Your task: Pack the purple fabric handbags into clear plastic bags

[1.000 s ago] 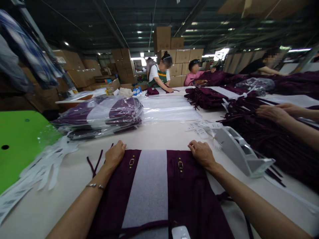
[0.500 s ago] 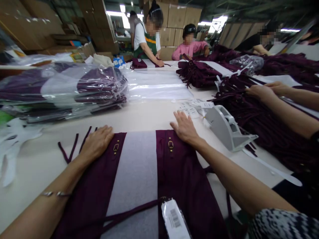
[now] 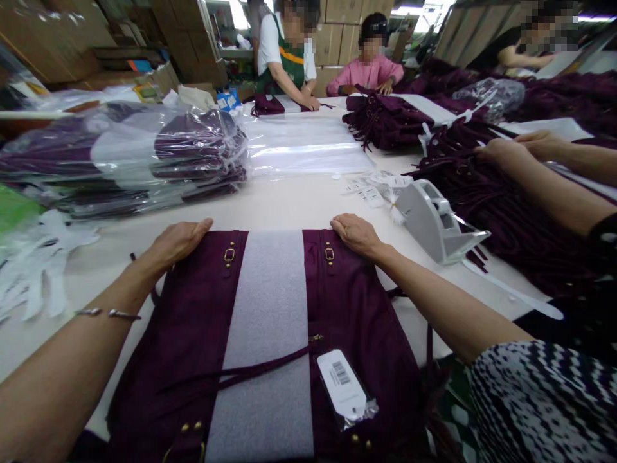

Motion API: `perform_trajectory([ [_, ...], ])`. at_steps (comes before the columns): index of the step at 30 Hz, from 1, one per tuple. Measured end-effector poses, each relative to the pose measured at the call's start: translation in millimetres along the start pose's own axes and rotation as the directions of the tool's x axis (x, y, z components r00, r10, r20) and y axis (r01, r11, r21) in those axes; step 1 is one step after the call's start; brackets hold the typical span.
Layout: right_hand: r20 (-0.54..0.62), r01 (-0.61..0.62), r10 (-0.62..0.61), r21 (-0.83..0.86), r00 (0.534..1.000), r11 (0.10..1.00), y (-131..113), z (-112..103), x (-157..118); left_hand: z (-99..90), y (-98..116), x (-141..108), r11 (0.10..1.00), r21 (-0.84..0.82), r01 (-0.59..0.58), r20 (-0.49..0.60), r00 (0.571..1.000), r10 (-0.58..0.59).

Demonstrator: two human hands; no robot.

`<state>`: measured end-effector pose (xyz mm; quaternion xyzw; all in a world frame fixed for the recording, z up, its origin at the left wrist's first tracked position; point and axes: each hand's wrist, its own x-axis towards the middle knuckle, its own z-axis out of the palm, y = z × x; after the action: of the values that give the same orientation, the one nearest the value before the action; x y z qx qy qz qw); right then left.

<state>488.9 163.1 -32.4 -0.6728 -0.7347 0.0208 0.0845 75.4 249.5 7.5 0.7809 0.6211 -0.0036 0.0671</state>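
A dark purple bag lies flat before me, with small buckles near its far edge. A grey-white strip runs down its middle. My left hand grips the far left corner, thumb stretched along the edge. The far right corner is in my right hand, its fingers curled over the edge. A white barcode tag in a clear sleeve rests on the bag's right half, near a zip pull. A thin purple cord crosses the strip.
Plastic-wrapped purple bags are stacked at left, by white strips. A grey tape dispenser and small labels stand at right. Clear plastic sheets lie ahead. A neighbour's hands touch a purple pile.
Both hands have gone from lying flat on the bag's far corners to gripping them. More of the near part of the bag and the whole tag now show, as the view has tipped down.
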Motion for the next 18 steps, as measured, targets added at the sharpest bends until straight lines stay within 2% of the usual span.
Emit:
perform_trajectory([
  [2,0.001,0.012,-0.012,-0.003,1.000,1.000,-0.5,-0.7,-5.5,-4.9,1.2,7.4,1.000,-0.010,-0.024,0.077,0.997,0.025],
  [4,-0.004,0.005,-0.005,-0.003,1.000,1.000,-0.7,-2.3,-12.0,-11.5,4.4,8.4,0.999,-0.013,-0.051,0.096,0.994,0.052],
  [7,-0.015,-0.039,0.039,-0.011,0.999,0.999,-1.0,-10.0,-22.4,-32.4,10.3,-2.9,0.997,-0.002,-0.077,0.021,0.997,0.077],
  [10,-0.057,-0.099,0.098,-0.016,0.994,0.995,-2.9,-31.7,-31.3,-70.6,16.9,-24.1,0.994,0.034,-0.100,-0.123,0.987,0.103],
  [12,-0.123,-0.092,0.091,-0.001,0.988,0.996,-5.8,-57.9,-35.7,-104.1,23.6,-42.9,0.992,0.068,-0.104,-0.242,0.963,0.117],
  [14,-0.217,-0.032,0.036,0.023,0.975,0.999,-10.3,-93.7,-40.5,-141.0,32.5,-67.3,0.990,0.110,-0.092,-0.368,0.921,0.126],
  [16,-0.339,0.048,-0.028,0.050,0.940,0.998,-17.1,-136.4,-48.4,-178.5,40.7,-98.7,0.988,0.146,-0.049,-0.491,0.864,0.116],
  [18,-0.462,0.122,-0.076,0.071,0.884,0.990,-26.8,-181.8,-61.4,-213.6,43.1,-135.1,0.987,0.163,0.010,-0.572,0.816,0.086],
])
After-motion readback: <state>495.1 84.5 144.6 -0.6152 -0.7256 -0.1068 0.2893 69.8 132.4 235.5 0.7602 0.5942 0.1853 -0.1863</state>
